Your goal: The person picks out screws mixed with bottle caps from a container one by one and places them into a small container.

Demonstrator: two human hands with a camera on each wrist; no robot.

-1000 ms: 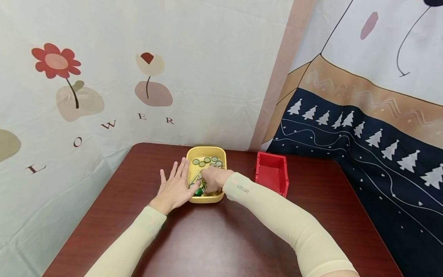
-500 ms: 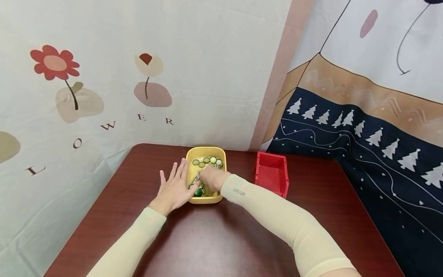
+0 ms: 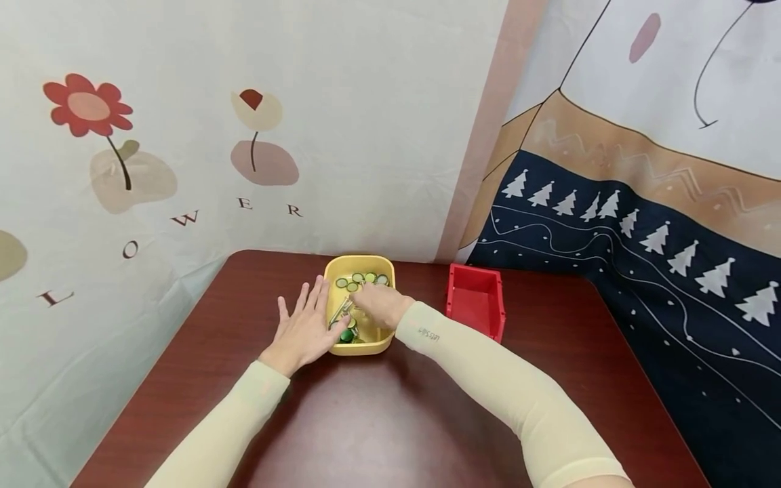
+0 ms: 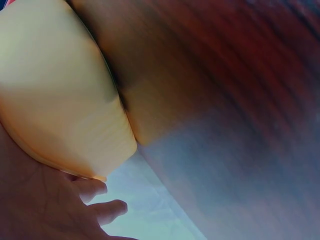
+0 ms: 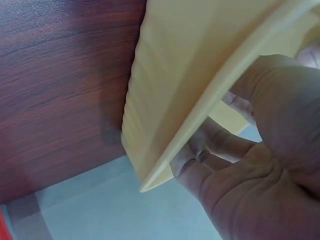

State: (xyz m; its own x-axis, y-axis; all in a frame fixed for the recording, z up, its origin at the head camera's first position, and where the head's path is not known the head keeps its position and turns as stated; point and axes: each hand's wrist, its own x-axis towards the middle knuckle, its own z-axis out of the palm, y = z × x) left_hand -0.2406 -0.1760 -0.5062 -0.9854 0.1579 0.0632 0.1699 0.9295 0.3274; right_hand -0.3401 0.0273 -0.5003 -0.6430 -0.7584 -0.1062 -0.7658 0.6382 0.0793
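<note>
A yellow plastic bin [image 3: 360,350] sits at the back of the table. My left hand [image 3: 303,332] lies spread against its left wall, the thumb over the near left rim; the left wrist view shows the palm beside that wall [image 4: 65,110]. My right hand [image 3: 383,305] reaches in over the right rim, fingers curled downward. Whether its hidden fingertips hold anything is unclear. Several small round discs with green rims [image 3: 352,287] lie towards the bin's back. Thin silvery pieces [image 3: 339,310] and a shiny green round piece [image 3: 346,335] lie at the left and near left.
To the right of the yellow bin stands a red plastic bin [image 3: 472,305], close to my right forearm. Both rest on a dark reddish wooden table [image 3: 366,407]. Printed cloth [image 3: 366,135] hangs behind the table and along its right side.
My right hand has shifted slightly towards the back of the yellow bin, uncovering more of its near part. The left hand keeps its place on the bin's wall. The head view has shifted a little.
</note>
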